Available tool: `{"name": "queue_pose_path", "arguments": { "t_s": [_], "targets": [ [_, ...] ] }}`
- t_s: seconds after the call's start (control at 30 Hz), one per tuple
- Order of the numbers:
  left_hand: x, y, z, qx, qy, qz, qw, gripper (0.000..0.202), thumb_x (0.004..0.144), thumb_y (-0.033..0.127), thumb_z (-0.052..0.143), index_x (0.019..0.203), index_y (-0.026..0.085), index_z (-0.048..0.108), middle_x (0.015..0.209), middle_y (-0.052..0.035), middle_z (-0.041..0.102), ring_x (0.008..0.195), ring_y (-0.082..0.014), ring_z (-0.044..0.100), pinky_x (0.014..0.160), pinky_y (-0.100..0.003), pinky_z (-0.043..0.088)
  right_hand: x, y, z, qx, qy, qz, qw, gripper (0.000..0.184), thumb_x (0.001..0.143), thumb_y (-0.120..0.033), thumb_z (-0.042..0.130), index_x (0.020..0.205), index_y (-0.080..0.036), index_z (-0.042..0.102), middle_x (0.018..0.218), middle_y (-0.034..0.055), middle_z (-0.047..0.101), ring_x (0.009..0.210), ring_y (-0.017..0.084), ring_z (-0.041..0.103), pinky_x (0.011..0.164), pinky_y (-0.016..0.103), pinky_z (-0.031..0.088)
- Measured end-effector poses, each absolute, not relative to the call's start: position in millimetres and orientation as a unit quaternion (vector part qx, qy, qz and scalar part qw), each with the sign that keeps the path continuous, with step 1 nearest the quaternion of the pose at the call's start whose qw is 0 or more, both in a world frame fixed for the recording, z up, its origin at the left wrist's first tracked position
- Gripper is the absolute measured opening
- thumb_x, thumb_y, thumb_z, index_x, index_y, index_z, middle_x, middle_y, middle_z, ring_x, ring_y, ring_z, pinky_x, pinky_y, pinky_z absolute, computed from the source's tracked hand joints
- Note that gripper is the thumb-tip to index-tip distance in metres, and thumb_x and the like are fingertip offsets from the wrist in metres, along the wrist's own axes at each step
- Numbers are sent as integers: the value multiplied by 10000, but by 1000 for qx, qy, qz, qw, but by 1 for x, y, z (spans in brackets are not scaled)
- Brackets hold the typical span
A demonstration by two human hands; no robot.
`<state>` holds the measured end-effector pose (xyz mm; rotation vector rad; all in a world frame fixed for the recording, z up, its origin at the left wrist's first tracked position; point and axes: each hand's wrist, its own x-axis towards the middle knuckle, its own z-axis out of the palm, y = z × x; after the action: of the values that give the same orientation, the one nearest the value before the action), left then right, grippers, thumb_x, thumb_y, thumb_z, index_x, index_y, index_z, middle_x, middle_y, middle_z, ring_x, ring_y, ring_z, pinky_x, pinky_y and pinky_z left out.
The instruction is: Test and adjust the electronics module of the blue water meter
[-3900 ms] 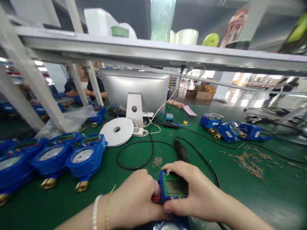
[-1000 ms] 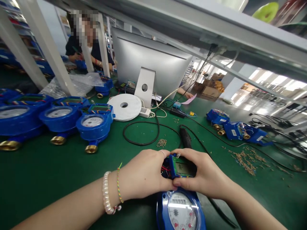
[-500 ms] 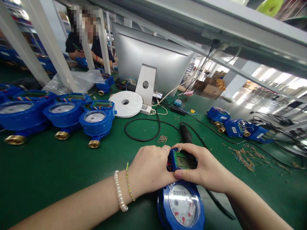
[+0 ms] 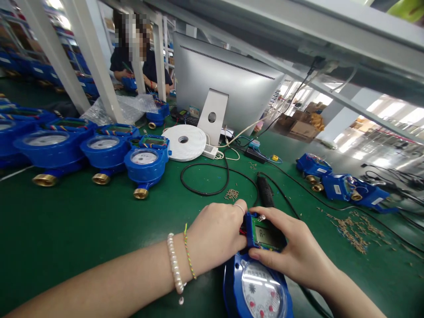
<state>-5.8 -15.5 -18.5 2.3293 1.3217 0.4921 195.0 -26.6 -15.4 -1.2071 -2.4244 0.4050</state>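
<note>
A blue-framed green circuit board with a grey display (image 4: 263, 236) sits right of centre in the lower half of the frame, just above the round dial of a blue water meter with a clear dial cover (image 4: 261, 291). The right hand (image 4: 303, 247) has a narrow grip across the board, thumb at its lower edge and fingers at its upper edge, near a small silver coiled spring (image 4: 261, 217). The left hand (image 4: 218, 236) is curled against the board's left side, where thin red wires (image 4: 243, 231) show; its fingertips are hidden, so I cannot tell whether its grip holds anything.

The step in hand looks like steadying the board at the meter's upper end while the left fingers work on the wire side. Whether the board is seated there cannot be told. As I judge it, the next move calls for a level, steady right grip and for the wires to be kept clear of the frame's edge, with only light pressure near the spring.

A black cylindrical handheld tool (image 4: 265, 192) lies on the green table (image 4: 99, 229) just beyond the hands, with a small heap of brownish metal bits, perhaps screws (image 4: 231, 194), to its left.
</note>
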Motion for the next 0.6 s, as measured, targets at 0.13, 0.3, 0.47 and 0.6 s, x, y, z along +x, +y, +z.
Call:
{"name": "queue_pose_path", "arguments": {
  "t_s": [0.13,0.3,0.47,0.6],
  "targets": [
    [-18,-4,-5,859,404,151,277,286,668,339,685,910,210,604,633,50,636,576,-153,620,478,-221,371,197,-25,-15,-433,-864,161,197,512,775,-450,689,1199,-220,518,1105,54,650,982,221,634,823,334,524],
    [-19,7,0,879,372,137,265,88,637,239,699,693,188,655,559,31,614,514,-136,564,458,-234,301,196,-24,-15,-439,-861,160,202,520,760,-436,705,1200,-238,512,1107,35,648,982,218,633,829,339,520],
    [-8,6,-9,867,408,168,231,73,679,238,643,620,196,649,551,1,623,537,-165,569,484,-258,273,195,-24,-15,-435,-863,167,195,508,763,-414,710,1204,-277,498,1109,3,645,981,192,632,833,315,519],
    [-3,0,-21,836,458,201,227,88,661,213,568,575,206,586,542,-5,615,517,-172,529,480,-274,214,194,-23,-16,-423,-874,134,197,531,759,-421,714,1217,-283,482,1114,1,645,984,191,635,832,317,526]
  ]
}}
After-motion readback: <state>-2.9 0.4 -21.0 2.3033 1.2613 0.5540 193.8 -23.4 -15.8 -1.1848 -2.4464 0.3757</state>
